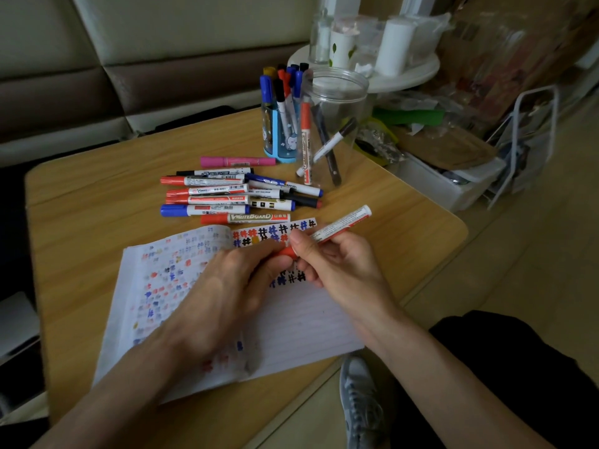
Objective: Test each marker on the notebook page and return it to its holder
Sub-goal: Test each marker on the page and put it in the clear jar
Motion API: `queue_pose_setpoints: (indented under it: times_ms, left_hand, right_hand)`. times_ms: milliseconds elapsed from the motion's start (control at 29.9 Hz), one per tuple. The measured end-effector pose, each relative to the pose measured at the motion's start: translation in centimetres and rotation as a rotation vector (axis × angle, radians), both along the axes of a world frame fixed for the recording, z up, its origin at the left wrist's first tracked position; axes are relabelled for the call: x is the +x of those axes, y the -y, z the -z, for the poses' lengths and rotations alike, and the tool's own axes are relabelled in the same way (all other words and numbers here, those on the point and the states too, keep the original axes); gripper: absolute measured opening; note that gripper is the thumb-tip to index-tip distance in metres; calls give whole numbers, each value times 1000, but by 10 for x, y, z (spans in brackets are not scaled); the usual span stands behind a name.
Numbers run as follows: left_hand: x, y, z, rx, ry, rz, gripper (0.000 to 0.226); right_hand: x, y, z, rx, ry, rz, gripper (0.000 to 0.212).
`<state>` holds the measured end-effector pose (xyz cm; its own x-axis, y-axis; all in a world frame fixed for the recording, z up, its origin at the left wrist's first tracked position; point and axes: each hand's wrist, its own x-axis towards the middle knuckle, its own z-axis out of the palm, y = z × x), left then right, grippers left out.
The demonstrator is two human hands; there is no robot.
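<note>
In the middle of the frame the right hand (337, 264) curls around the red marker (343, 223). The left hand (220, 293) pinches its cap (287, 252) over the notebook (308, 325), probably to open it for testing.

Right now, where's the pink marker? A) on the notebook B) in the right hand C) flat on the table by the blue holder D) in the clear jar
C: the pink marker lies flat on the table, one end beside the blue holder.
</note>
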<state>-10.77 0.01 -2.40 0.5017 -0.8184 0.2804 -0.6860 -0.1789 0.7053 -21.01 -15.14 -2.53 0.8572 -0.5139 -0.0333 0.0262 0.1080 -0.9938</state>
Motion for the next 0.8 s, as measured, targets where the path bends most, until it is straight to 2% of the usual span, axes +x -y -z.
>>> queue_pose_setpoints:
  times_ms: [134,301,534,701,802]
  left_hand:
    - [5,-2,1,-4,10,-41,31]
    - [-4,0,4,32,78,-43,20]
    - [0,1,4,60,170,-11,34]
    - [1,-1,2,57,34,-26,26]
    - [19,-18,1,30,-29,-117,25]
  right_hand:
    - [4,-6,2,9,17,11,25]
    - [7,-9,7,20,86,80,25]
    - [9,-7,10,-30,63,89,21]
    - [10,-4,5,-9,-40,51,24]
    - [4,26,-5,51,-92,220,19]
